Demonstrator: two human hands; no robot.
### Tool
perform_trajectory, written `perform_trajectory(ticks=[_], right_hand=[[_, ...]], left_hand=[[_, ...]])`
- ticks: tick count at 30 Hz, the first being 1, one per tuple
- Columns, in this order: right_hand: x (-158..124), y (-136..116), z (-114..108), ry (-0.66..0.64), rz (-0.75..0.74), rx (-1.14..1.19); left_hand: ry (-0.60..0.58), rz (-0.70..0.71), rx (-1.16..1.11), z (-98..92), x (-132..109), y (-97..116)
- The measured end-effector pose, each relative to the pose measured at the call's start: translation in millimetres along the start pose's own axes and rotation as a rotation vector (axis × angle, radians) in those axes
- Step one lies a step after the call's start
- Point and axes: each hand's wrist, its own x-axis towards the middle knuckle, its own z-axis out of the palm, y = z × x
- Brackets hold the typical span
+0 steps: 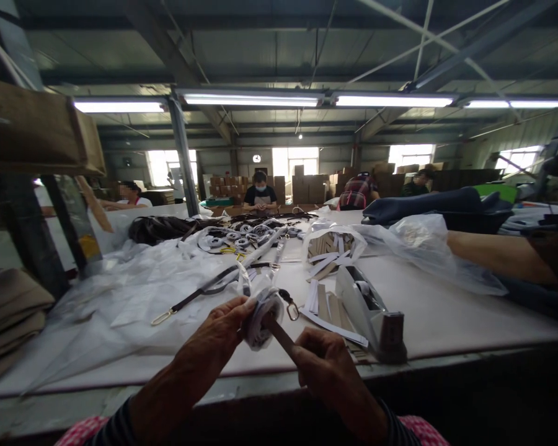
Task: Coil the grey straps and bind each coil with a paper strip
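Observation:
My left hand [223, 328] grips the left side of a plastic-wrapped roll [261, 319] above the table's front edge. In my right hand [323, 356] is the lower end of a flat brown strip [281, 337], whose other end meets the middle of the roll. A dark strap end with a metal clip [292, 310] shows just behind the roll. Right of it lie loose white and beige strips [325, 303], beside a grey tape dispenser [374, 316]. A dark strap with a gold-coloured buckle [163, 316] lies to the left.
Clear plastic sheets [134, 291] cover the table's left side. Farther back are wrapped coils [246, 234], dark straps [167, 228] and a plastic bag of strips [332, 244]. A person's forearm [497, 251] reaches in from the right, beside a plastic bag [421, 238]. Other people are beyond.

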Motion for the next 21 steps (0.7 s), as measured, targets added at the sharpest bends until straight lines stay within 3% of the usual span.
perform_trajectory(ticks=[4, 12, 17, 19, 21], right_hand=[[1, 2, 1, -0.034, 0.005, -0.001], [17, -7, 28, 0.003, -0.13, 0.129], [9, 6, 11, -0.056, -0.145, 0.156], [5, 17, 0, 0.038, -0.235, 0.066], [0, 26, -9, 0.14, -0.453, -0.169]], left_hand=[[-0.021, 0.004, 0.019, -2.5, 0, 1], [-0.112, -0.018, 0.019, 3.5, -4, -29], [-0.056, 0.024, 0.048, -0.3, -2, -27], [-0.02, 0.004, 0.023, -1.0, -2, -25], [-0.005, -0.02, -0.015, 0.4, -2, -24]])
